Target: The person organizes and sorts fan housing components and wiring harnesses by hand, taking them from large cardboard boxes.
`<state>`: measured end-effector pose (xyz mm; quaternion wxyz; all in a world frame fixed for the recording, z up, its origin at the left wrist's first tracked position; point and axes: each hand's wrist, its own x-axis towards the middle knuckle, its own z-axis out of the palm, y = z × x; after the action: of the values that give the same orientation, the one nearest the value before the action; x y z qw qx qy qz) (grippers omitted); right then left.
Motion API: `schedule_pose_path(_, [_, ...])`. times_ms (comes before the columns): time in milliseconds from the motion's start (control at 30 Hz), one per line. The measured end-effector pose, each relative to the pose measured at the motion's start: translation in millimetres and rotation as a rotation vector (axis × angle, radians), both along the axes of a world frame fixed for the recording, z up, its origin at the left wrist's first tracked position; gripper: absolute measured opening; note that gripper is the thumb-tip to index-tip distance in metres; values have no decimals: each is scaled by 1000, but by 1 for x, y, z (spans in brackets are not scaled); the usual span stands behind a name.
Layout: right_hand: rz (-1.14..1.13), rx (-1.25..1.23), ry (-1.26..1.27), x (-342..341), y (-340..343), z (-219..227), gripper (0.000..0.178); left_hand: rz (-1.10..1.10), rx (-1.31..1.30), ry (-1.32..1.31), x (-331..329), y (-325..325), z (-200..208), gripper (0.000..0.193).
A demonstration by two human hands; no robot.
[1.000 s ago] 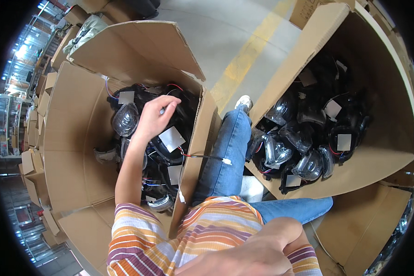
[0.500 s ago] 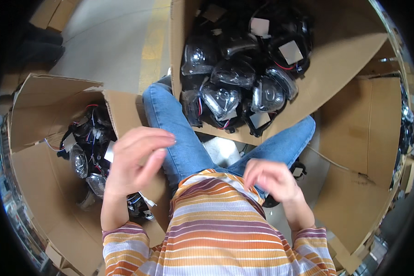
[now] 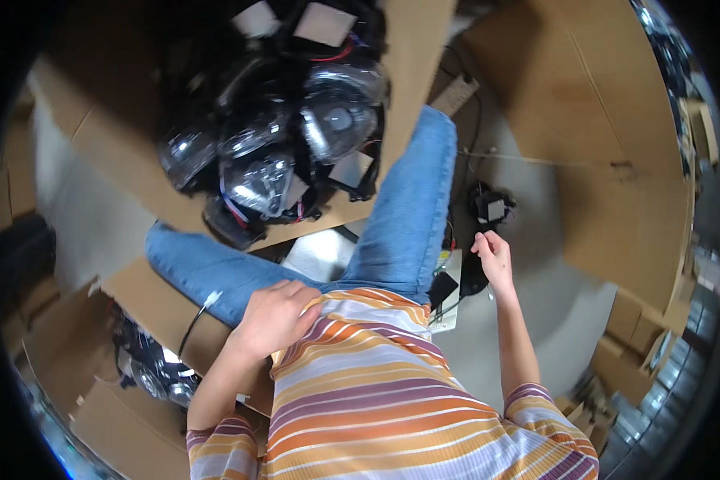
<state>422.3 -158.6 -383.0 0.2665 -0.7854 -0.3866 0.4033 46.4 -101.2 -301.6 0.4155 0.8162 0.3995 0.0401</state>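
My left hand (image 3: 276,316) rests over my lap at the shirt's hem, its fingers loosely bent and nothing seen in them. Out to the right, my right hand (image 3: 492,256) hangs with fingers curled in; no thing shows in it. Just beyond that hand, a black lamp part with a pale label (image 3: 490,206) lies near the floor. Ahead of me, a cardboard box (image 3: 424,36) leans between my knees, holding several plastic-wrapped lamps (image 3: 336,120) with black housings, clear lenses and coloured wires.
A second cardboard box (image 3: 136,412) at lower left holds more lamps (image 3: 148,376); a cable with a white plug (image 3: 212,299) hangs over its edge. A large open box (image 3: 632,216) stands at right. Smaller cartons (image 3: 624,360) sit behind it. A white surface (image 3: 320,252) shows between my legs.
My view has turned to the right. My right hand has reached outward to the right and its fingers have curled. My left hand has come down to my lap from over the left box.
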Motion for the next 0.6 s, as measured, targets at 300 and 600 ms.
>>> schedule_pose_path(300, [-334, -318, 219, 56, -103, -120, 21, -159, -63, 197, 48, 11, -13, 17])
schedule_pose_path(600, [-261, -662, -135, 57, -142, -215, 27, -194, -13, 342, 78, 27, -20, 18])
